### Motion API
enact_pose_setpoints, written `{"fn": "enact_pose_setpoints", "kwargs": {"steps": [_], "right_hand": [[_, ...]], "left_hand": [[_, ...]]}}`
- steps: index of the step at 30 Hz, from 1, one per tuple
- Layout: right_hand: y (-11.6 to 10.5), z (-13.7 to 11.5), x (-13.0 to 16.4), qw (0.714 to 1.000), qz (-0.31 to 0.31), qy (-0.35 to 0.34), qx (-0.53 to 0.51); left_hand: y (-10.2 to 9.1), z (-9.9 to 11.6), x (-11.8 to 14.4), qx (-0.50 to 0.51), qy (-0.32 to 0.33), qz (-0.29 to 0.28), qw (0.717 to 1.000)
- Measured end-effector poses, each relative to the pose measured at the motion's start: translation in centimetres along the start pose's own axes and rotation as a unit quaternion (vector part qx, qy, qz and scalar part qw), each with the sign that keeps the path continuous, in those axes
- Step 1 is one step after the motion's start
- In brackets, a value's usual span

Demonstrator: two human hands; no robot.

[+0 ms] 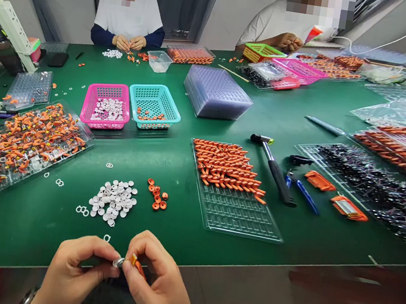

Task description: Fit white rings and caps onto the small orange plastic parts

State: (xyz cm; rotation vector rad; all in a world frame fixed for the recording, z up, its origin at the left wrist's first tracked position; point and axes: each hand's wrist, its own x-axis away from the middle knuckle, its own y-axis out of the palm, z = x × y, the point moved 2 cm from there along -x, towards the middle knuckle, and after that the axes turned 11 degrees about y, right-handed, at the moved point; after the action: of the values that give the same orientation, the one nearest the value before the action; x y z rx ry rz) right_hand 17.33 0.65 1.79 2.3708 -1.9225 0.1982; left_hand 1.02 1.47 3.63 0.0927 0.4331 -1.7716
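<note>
Hands meet just off the table's (pixel 210 255) near edge, left hand (pixel 73 270) pinching a small white ring (pixel 118 262), right hand (pixel 161 280) pinching an orange piece (pixel 136 263), so lining both up straight looks best.

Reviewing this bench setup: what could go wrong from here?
1. The left hand and right hand join a small ring and orange part past the table edge; a slip likely drops them to the floor.
2. The loose white discs lie unboxed and could scatter.
</note>
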Motion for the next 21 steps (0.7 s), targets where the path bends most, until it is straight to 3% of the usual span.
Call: {"fn": "enact_pose_setpoints", "kwargs": {"steps": [21], "right_hand": [[0.3,0.28,0.05,0.999,0.014,-0.015,0.036]], "left_hand": [[-0.04,0.12,0.69,-0.018,-0.003,-0.006,1.0]]}}
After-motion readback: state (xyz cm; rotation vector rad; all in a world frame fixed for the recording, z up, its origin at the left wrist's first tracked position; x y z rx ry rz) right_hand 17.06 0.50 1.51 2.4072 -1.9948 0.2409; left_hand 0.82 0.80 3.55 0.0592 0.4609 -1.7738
